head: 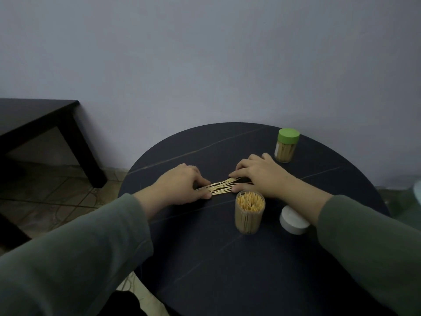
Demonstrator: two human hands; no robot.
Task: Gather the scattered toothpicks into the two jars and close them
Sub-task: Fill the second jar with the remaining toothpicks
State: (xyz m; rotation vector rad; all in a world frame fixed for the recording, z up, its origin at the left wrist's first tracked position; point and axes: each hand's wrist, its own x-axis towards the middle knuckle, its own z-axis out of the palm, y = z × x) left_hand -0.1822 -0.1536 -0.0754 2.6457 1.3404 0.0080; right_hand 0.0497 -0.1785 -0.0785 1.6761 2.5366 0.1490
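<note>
A loose row of pale toothpicks (222, 187) lies on the round dark table (205, 258). My left hand (182, 187) touches its left end with thumb and fingertips on the table. From the right, my right hand (257, 176) presses flat fingers against the other end. Just in front of the pile stands an open clear jar (249, 212) packed with upright toothpicks. Its white lid (292, 221) lies beside it, partly under my right forearm. A second jar (286, 144), closed with a green lid, stands at the back right.
A pale wall runs close behind the table. A low dark table (34, 119) stands at the left over a tiled floor. A pale object (418, 190) shows at the right edge of the view.
</note>
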